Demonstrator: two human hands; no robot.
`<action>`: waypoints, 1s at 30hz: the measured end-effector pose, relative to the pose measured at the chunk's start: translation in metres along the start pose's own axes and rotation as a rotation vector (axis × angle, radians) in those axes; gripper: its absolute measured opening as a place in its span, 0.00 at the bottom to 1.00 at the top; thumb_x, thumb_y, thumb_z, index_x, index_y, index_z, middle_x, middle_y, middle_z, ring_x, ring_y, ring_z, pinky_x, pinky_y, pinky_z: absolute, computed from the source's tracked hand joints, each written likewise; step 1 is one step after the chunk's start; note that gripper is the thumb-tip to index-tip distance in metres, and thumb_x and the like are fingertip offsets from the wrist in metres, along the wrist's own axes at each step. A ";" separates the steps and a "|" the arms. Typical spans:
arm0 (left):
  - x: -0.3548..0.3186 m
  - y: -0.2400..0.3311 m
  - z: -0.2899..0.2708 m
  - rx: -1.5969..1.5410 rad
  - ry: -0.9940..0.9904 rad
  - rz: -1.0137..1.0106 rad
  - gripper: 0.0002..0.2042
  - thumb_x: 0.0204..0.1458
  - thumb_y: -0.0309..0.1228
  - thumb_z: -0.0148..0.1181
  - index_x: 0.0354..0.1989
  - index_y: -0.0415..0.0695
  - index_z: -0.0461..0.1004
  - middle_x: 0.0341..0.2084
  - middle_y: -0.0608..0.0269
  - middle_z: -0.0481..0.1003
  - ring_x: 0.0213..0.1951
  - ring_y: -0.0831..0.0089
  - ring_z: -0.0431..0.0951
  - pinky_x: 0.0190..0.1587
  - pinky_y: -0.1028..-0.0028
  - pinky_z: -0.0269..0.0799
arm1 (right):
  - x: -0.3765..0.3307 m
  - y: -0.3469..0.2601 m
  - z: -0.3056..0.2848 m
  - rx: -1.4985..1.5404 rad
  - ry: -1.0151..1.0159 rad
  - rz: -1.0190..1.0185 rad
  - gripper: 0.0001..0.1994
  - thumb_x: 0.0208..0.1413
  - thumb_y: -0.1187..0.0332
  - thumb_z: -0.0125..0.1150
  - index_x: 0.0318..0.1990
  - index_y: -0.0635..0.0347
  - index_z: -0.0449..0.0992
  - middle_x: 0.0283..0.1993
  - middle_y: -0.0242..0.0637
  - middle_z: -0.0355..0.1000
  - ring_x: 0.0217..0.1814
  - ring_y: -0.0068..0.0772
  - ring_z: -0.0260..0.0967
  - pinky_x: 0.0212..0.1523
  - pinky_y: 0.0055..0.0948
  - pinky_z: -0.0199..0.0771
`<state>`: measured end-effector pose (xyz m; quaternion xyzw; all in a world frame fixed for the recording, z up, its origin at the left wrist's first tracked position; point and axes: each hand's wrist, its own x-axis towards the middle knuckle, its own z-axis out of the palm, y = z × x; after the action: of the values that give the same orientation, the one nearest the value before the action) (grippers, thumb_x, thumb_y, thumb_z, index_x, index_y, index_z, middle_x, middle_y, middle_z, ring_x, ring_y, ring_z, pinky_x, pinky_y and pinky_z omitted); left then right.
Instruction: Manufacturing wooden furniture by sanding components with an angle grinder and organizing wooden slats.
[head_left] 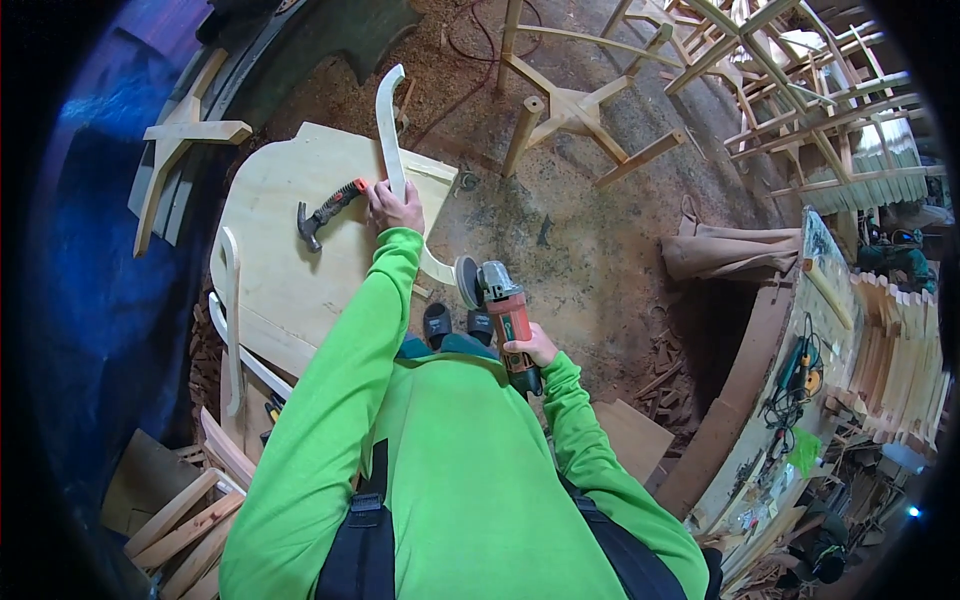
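Note:
My left hand (396, 208) is closed round a curved, pale wooden piece (389, 125), pressing it at the right side of a plywood-topped table (290, 185). The piece's lower end curves out past the table edge toward my right. In my right hand (535, 345) is a red and black angle grinder (510, 318), gripped by its body. Its round sanding disc (467, 282) is at the lower end of the curved piece, touching or very close to it. A claw hammer (325, 215) with a black and orange handle lies on the table, left of my left hand.
More curved wooden pieces (232, 320) lean at the table's left edge. Wooden frames (570, 105) stand on the dusty floor ahead. To the right is a workbench (815, 330) with a corded tool (797, 375) and stacked wood (900, 350). Wood offcuts (190, 530) are piled at lower left.

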<state>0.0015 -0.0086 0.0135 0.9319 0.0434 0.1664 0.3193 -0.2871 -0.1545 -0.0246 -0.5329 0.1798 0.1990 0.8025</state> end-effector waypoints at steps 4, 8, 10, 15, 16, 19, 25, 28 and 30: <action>0.001 -0.001 0.001 0.001 -0.002 0.003 0.14 0.45 0.39 0.58 0.33 0.43 0.67 0.35 0.52 0.68 0.37 0.51 0.72 0.37 0.55 0.66 | -0.005 -0.003 0.000 -0.014 0.057 0.021 0.18 0.39 0.67 0.66 0.38 0.64 0.70 0.33 0.33 0.70 0.34 0.25 0.68 0.39 0.26 0.69; 0.002 -0.003 0.004 0.007 0.001 -0.015 0.14 0.45 0.40 0.58 0.33 0.44 0.67 0.35 0.53 0.68 0.37 0.52 0.72 0.38 0.56 0.66 | -0.009 -0.011 0.004 0.013 0.046 -0.010 0.18 0.39 0.67 0.66 0.38 0.64 0.69 0.33 0.33 0.70 0.34 0.25 0.68 0.39 0.26 0.69; 0.001 -0.002 0.005 -0.023 -0.025 -0.023 0.14 0.46 0.41 0.58 0.33 0.44 0.67 0.35 0.54 0.68 0.38 0.52 0.72 0.39 0.56 0.66 | -0.008 -0.014 0.004 0.021 0.039 -0.025 0.18 0.39 0.68 0.66 0.38 0.64 0.69 0.33 0.33 0.70 0.34 0.25 0.68 0.38 0.26 0.69; 0.000 -0.003 0.003 -0.020 -0.012 -0.021 0.14 0.46 0.39 0.58 0.34 0.43 0.67 0.35 0.53 0.68 0.37 0.52 0.71 0.39 0.56 0.65 | -0.002 -0.020 0.008 -0.010 0.006 -0.067 0.18 0.39 0.67 0.66 0.38 0.64 0.69 0.32 0.34 0.70 0.34 0.26 0.68 0.38 0.27 0.69; 0.000 -0.005 0.005 0.011 0.005 -0.002 0.14 0.45 0.39 0.59 0.34 0.43 0.67 0.35 0.53 0.67 0.37 0.52 0.71 0.39 0.56 0.66 | -0.001 -0.017 0.008 0.024 0.007 -0.052 0.18 0.39 0.68 0.65 0.38 0.64 0.69 0.32 0.34 0.70 0.34 0.26 0.68 0.38 0.27 0.68; 0.000 -0.005 0.004 0.025 0.005 0.010 0.14 0.45 0.39 0.59 0.34 0.43 0.66 0.35 0.52 0.67 0.37 0.52 0.71 0.38 0.56 0.66 | 0.002 -0.010 0.003 0.053 0.007 0.007 0.17 0.40 0.68 0.64 0.38 0.64 0.69 0.32 0.33 0.70 0.33 0.26 0.68 0.38 0.27 0.69; 0.001 -0.004 0.004 0.059 -0.022 -0.018 0.15 0.45 0.40 0.59 0.34 0.43 0.66 0.35 0.52 0.67 0.37 0.51 0.71 0.37 0.56 0.66 | 0.003 -0.006 -0.004 0.055 0.026 0.037 0.16 0.40 0.70 0.64 0.37 0.64 0.69 0.31 0.34 0.70 0.31 0.26 0.68 0.35 0.26 0.71; 0.003 -0.001 0.000 -0.003 -0.075 -0.058 0.16 0.45 0.40 0.58 0.36 0.43 0.66 0.37 0.52 0.67 0.40 0.50 0.71 0.41 0.54 0.65 | -0.004 -0.017 0.001 0.093 0.026 0.023 0.15 0.40 0.70 0.64 0.37 0.64 0.69 0.31 0.34 0.70 0.31 0.26 0.68 0.35 0.26 0.71; 0.001 0.004 -0.004 0.031 -0.079 -0.065 0.16 0.45 0.40 0.58 0.36 0.43 0.66 0.36 0.53 0.67 0.39 0.51 0.71 0.40 0.54 0.65 | -0.008 -0.032 0.007 0.094 0.024 0.006 0.15 0.40 0.70 0.64 0.36 0.64 0.69 0.31 0.34 0.70 0.31 0.26 0.68 0.35 0.26 0.70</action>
<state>0.0014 -0.0096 0.0190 0.9406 0.0636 0.1184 0.3117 -0.2765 -0.1602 0.0072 -0.4965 0.2002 0.1866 0.8238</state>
